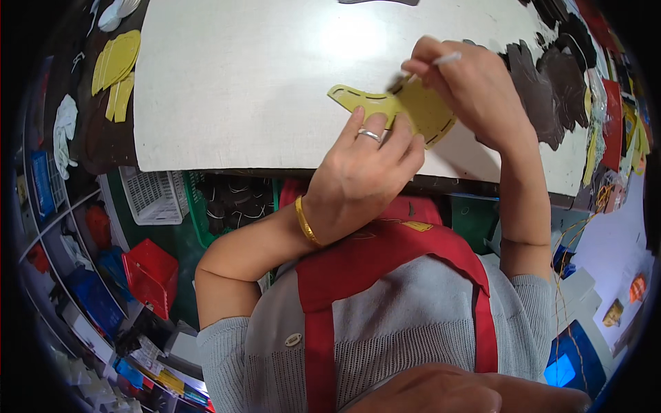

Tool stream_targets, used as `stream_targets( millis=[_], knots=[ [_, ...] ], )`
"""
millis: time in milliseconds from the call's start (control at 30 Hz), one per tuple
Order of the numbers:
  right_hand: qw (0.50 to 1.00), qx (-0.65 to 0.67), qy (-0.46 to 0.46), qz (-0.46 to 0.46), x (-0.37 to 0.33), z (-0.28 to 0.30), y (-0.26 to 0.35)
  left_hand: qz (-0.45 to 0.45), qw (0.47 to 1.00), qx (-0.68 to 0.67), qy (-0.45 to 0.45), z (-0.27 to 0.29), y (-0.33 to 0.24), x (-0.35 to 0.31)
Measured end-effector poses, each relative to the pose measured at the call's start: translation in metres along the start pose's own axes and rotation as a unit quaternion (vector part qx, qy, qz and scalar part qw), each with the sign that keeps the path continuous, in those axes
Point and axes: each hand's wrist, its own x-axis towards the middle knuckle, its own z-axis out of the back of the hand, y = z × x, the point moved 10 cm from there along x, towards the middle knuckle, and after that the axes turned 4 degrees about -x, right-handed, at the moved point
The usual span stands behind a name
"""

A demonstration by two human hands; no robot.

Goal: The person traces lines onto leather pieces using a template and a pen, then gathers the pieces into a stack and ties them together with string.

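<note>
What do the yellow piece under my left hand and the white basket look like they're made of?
Yellow piece: probably stiff plastic or card, smooth, faint sheen, crisp edges. White basket: likely moulded plastic, matte-looking, with regular lattice walls.

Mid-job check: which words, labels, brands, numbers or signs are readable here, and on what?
No text is readable in this view.
Yellow template under the left hand: dark dashes, no letters I can make out.
Red apron: a yellow mark, too small to read.
Packages at lower left: too small and blurred to read.
</note>
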Motion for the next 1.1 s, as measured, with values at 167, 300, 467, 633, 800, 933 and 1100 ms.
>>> stream_targets(
  millis=[167,300,467,633,800,933,1100],
  knots=[
    [0.996,0.007,-0.048,-0.075,-0.020,0.007,-0.011,-0.009,1.000,0.007,-0.015,0.000,-0.001,0.003],
    [0.970,0.176,-0.083,-0.148,-0.063,0.015,-0.029,-0.002,1.000,-0.022,-0.005,-0.005,0.001,0.001],
    [0.976,0.009,-0.115,-0.186,-0.089,0.017,-0.031,-0.009,1.000,0.024,-0.006,-0.004,-0.001,0.005],
    [0.979,-0.042,-0.170,-0.107,-0.087,0.018,0.021,-0.004,0.999,0.039,0.006,-0.006,0.001,0.005],
    [0.977,0.086,-0.122,-0.155,-0.073,0.017,-0.004,-0.013,0.999,0.034,-0.011,-0.003,-0.001,0.007],
    [0.968,0.078,-0.061,-0.229,-0.051,0.007,-0.036,-0.018,0.997,0.074,-0.017,0.001,-0.002,0.015],
    [0.984,0.018,-0.016,-0.175,-0.058,-0.005,-0.025,-0.068,0.993,0.097,-0.022,-0.001,-0.003,0.027]
  ],
)
